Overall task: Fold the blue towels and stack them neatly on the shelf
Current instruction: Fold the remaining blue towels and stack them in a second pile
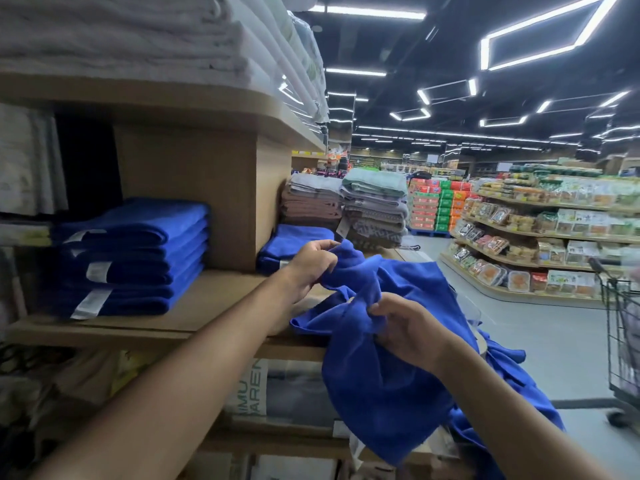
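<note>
A loose, crumpled blue towel point(408, 358) hangs over the front edge of the wooden shelf point(207, 299). My left hand point(313, 263) pinches its upper edge, fingers curled into the cloth. Lower down, my right hand point(412, 330) grips a bunched fold of the same towel. On the shelf's left stands a stack of several folded blue towels point(138, 258) with white labels. A smaller folded blue pile point(294, 244) lies behind my left hand, past the wooden divider. More blue cloth point(509, 372) hangs below and right of the held towel.
White towels point(138, 39) fill the shelf above. Grey, brown and green folded towel stacks point(374, 209) stand further along. Packaged goods sit on the lower shelf point(277, 393). A shopping cart point(623, 334) stands at the right edge, and food shelves point(536, 237) line the aisle beyond.
</note>
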